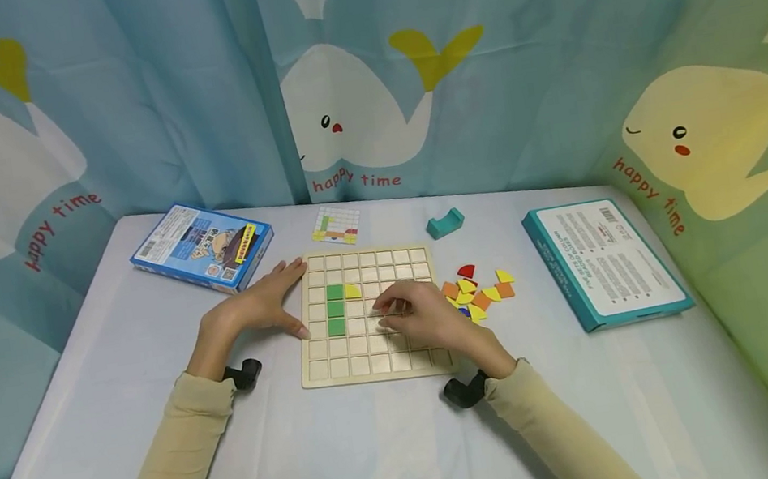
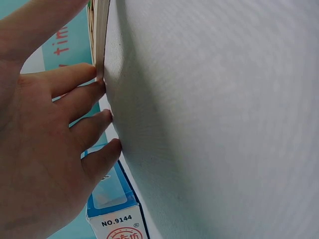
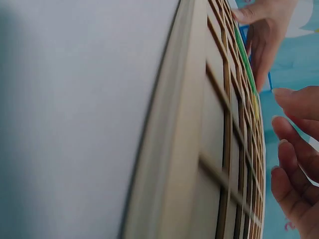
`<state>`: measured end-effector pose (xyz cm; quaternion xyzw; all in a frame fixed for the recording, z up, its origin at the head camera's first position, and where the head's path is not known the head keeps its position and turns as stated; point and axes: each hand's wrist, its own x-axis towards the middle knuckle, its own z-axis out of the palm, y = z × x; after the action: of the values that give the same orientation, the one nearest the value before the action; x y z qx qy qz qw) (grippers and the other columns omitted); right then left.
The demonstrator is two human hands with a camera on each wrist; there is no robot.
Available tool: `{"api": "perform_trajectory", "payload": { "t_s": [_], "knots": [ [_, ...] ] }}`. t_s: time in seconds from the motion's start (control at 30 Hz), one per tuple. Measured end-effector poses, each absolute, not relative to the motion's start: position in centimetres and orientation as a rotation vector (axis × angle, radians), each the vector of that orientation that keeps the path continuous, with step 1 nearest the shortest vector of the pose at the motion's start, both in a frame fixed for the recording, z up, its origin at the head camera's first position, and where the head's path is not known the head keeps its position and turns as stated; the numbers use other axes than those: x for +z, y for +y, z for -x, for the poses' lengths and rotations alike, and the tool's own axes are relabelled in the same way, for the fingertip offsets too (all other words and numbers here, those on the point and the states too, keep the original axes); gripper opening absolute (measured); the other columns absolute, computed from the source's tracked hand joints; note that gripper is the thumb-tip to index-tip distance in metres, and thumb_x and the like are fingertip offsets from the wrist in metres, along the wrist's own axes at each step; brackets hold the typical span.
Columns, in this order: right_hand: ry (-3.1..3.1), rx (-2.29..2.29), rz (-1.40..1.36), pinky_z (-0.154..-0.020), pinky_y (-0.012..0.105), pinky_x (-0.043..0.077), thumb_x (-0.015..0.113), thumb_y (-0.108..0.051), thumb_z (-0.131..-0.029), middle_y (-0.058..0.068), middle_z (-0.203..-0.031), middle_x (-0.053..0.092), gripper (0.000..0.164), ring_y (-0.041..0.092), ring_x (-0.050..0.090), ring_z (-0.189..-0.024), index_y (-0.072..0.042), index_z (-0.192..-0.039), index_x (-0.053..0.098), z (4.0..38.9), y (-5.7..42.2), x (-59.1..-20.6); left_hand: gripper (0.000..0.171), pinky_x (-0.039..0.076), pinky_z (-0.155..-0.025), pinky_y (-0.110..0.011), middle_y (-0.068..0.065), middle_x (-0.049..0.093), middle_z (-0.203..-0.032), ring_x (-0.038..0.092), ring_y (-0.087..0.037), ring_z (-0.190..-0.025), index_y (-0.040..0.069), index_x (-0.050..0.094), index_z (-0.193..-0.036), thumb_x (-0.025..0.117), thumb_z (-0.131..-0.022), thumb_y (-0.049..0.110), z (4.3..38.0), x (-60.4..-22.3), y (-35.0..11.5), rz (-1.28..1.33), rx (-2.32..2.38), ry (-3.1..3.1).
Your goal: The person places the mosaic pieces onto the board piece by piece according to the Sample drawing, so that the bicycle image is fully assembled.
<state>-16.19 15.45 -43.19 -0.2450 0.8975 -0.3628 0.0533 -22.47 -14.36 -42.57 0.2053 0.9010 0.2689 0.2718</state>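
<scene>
A wooden grid board lies flat on the table. Three green squares sit in a column on its left part, and a yellow quarter-circle piece is beside the top one. My left hand rests along the board's left edge, thumb and fingers spread; in the left wrist view its fingertips touch the side and the tabletop. Above the board's middle is my right hand, fingers loosely bent. A gap shows between its thumb and fingers in the right wrist view, and nothing is visible in it.
Loose red, yellow, orange and blue pieces lie right of the board. Behind it are a pattern card and a teal curved block. A blue box stands back left, a teal-and-white box at right. Whale-print curtains surround the table.
</scene>
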Motion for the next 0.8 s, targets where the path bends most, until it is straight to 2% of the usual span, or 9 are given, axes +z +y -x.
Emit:
{"api": "perform_trajectory", "payload": {
  "t_s": [0.47, 0.8],
  "knots": [
    [2.824, -1.172, 0.641, -0.071, 0.025, 0.053, 0.076, -0.002, -0.088, 0.004, -0.095, 0.073, 0.016, 0.015, 0.060, -0.079, -0.003, -0.104, 0.077, 15.7, 20.2, -43.2, 0.118, 0.010, -0.127, -0.063, -0.013, 0.007, -0.174, -0.001, -0.039, -0.160, 0.006, 0.016, -0.165, 0.090, -0.078, 0.034, 22.6, -42.9, -14.4, -0.557, 0.732, 2.431],
    [2.862, -1.091, 0.514, -0.070, 0.027, 0.051, 0.078, -0.003, -0.089, 0.005, -0.095, 0.072, 0.018, 0.017, 0.059, -0.081, -0.004, -0.107, 0.077, 15.6, 22.5, -43.1, 0.118, 0.010, -0.126, -0.064, -0.015, 0.007, -0.174, -0.001, -0.040, -0.160, 0.004, 0.016, -0.165, 0.091, -0.078, 0.031, 22.4, -42.8, -14.5, -0.564, 0.750, 2.424]
  ]
}}
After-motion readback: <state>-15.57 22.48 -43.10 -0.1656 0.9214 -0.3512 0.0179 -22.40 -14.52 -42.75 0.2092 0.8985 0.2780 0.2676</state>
